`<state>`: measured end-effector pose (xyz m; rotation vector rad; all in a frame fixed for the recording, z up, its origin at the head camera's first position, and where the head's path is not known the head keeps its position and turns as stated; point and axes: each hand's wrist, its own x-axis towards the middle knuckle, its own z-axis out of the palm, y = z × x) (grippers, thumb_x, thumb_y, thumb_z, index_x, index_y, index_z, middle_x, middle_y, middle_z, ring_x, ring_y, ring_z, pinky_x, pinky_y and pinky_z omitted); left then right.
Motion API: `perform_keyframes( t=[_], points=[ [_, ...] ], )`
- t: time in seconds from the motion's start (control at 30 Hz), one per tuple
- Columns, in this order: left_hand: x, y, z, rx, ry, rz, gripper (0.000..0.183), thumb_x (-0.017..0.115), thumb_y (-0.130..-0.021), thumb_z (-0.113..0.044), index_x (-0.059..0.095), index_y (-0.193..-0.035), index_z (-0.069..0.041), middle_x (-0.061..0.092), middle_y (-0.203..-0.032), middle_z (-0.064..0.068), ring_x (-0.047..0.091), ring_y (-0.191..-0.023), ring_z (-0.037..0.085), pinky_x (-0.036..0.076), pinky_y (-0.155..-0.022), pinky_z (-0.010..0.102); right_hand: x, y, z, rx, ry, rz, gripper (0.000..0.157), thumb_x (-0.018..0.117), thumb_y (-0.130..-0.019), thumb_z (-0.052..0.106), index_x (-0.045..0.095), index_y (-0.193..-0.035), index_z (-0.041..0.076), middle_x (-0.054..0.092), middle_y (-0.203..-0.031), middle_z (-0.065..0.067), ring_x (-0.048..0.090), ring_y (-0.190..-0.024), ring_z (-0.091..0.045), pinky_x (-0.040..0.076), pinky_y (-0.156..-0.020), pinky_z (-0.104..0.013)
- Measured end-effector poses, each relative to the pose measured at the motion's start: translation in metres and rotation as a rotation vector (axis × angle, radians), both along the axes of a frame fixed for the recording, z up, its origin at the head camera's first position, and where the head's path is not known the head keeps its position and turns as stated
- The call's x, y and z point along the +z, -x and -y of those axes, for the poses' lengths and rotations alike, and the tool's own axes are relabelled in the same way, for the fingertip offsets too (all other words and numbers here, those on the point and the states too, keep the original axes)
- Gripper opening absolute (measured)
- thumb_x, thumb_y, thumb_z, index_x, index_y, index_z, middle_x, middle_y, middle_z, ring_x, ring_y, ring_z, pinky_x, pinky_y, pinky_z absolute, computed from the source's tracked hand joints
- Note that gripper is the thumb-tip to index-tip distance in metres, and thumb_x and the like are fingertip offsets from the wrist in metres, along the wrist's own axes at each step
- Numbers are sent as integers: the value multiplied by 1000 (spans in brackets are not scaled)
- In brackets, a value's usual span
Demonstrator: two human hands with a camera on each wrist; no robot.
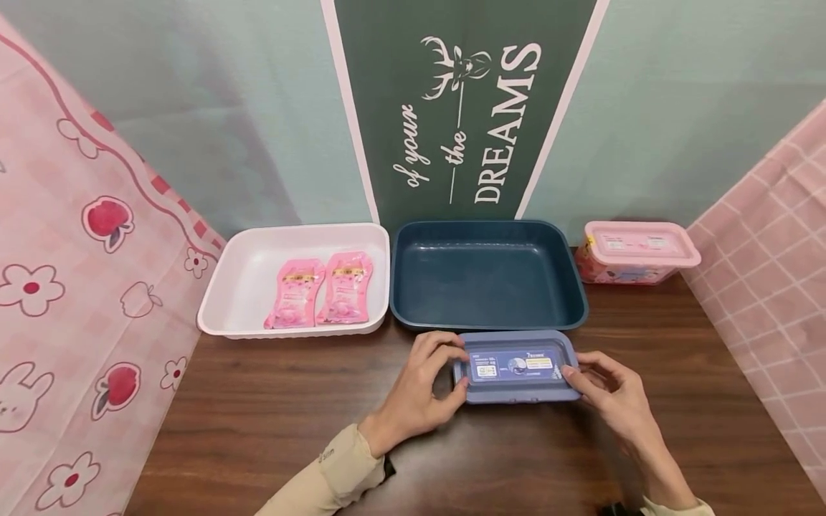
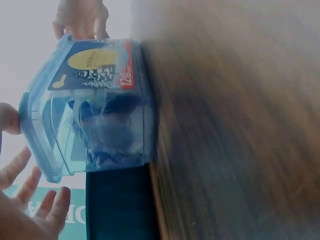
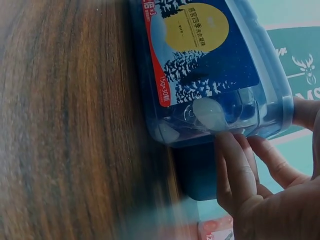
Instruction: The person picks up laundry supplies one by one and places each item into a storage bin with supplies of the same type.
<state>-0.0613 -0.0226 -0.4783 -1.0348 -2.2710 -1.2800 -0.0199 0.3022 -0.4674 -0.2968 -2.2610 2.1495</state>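
Note:
A laundry pod box (image 1: 513, 367) with a blue lid stands on the table, lid on. Through its clear side in the left wrist view, the box (image 2: 120, 130) shows dark blue and pale contents. The left hand (image 1: 422, 390) holds the lid's left end, thumb at the near corner and fingers at the far one. At the right end, the right hand (image 1: 609, 394) grips the box, with its thumb on the lid. The fingers (image 3: 237, 170) of that hand touch the clear end wall in the right wrist view.
Directly behind the box is a dark blue tray (image 1: 487, 326). To its left, a white tray (image 1: 241, 287) holds two pink pouches (image 1: 346, 287). A pink-lidded box (image 1: 635, 247) stands at the back right. Fabric hangs at the back and both sides of the brown table (image 1: 271, 401).

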Motion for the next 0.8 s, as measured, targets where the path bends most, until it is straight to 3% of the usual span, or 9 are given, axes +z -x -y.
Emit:
perform_keyframes(
  t=[0.13, 0.27, 0.43, 0.63, 0.8],
  points=[
    [2, -5, 1, 39, -55, 161, 43, 79, -86, -11, 63, -127, -9, 57, -137, 7, 57, -124, 23, 57, -99, 36, -1, 0, 4, -1, 17, -14, 23, 78, -93, -4, 77, -113, 7, 76, -88, -3, 71, -72, -5, 60, -59, -22],
    [4, -11, 2, 30, -153, 405, 54, 78, -88, -8, 54, -137, -5, 53, -137, 11, 62, -107, 24, 65, -75, 32, -2, -1, 6, -3, 39, -46, 26, 75, -93, -9, 77, -114, 6, 77, -87, 1, 72, -73, -4, 60, -59, -20],
    [6, -13, 3, 29, -186, 678, 52, 76, -95, -12, 51, -139, -5, 56, -130, 13, 64, -93, 17, 62, -71, 24, -1, -2, 8, -25, 35, -72, 30, 75, -93, -11, 79, -117, 6, 78, -88, 4, 73, -76, -3, 61, -62, -18],
    [7, -12, 4, 4, -249, 846, 44, 75, -96, -10, 54, -135, -2, 60, -116, 16, 65, -84, 9, 58, -71, 19, 3, -1, 8, -24, -33, -45, 29, 78, -93, -6, 78, -118, 7, 78, -93, 9, 73, -82, -1, 59, -67, -15],
    [10, -10, 2, -38, -362, 959, 44, 75, -95, -5, 53, -133, 3, 60, -109, 12, 68, -83, 10, 58, -70, 19, 6, -1, 8, -8, 35, -14, 27, 75, -95, -6, 77, -116, 10, 77, -93, 7, 74, -83, -1, 61, -68, -17]
  ],
)
